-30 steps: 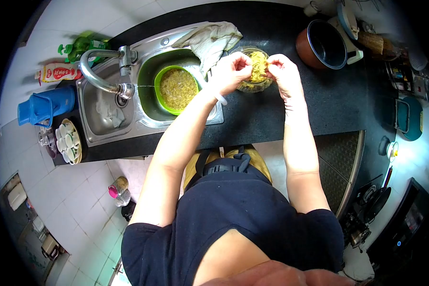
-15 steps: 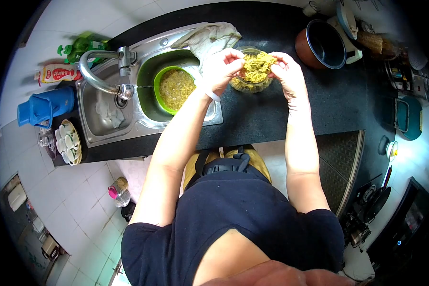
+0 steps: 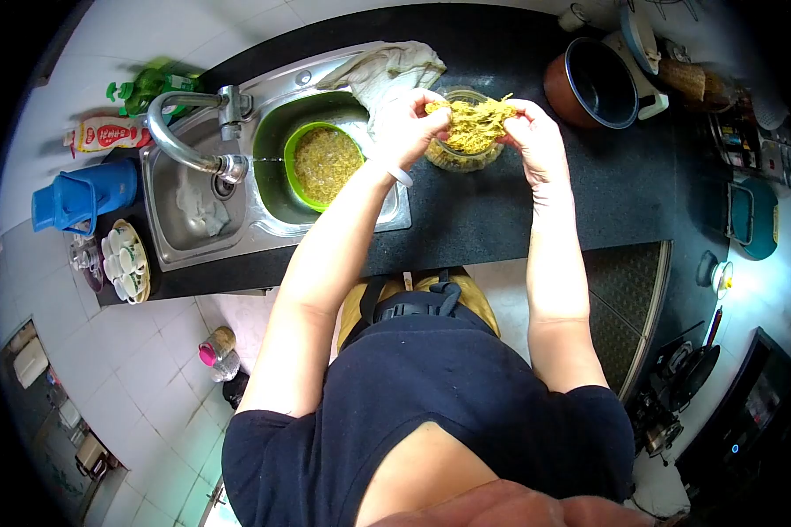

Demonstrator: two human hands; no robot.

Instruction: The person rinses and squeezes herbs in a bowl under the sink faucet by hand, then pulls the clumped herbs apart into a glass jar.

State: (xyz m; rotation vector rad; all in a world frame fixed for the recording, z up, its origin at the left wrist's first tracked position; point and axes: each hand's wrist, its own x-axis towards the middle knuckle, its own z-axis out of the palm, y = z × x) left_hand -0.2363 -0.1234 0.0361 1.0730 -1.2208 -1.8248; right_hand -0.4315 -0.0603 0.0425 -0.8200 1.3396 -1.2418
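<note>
A clump of yellow-green shredded food [image 3: 473,125] is stretched between my two hands, above a round glass bowl [image 3: 466,162] on the dark counter. My left hand [image 3: 410,126] pinches the clump's left end, and my right hand [image 3: 534,139] pinches its right end. More of the yellow food shows inside the bowl, whose upper part is partly hidden by the clump. To the left, a green basin [image 3: 292,176] with yellowish shreds in liquid stands in the right sink compartment. A thin stream of water runs from the faucet [image 3: 185,158] toward it.
A grey cloth [image 3: 400,75] lies over the sink's back right corner. A brown pot [image 3: 564,88] stands at the right. Left of the sink [image 3: 246,228] are a blue container [image 3: 97,195], a tray of cups [image 3: 125,261] and a green bottle [image 3: 154,90].
The food clump has been raised from the bowl and pulled wider between my hands. My left hand has shifted slightly left, and my right hand slightly right.
</note>
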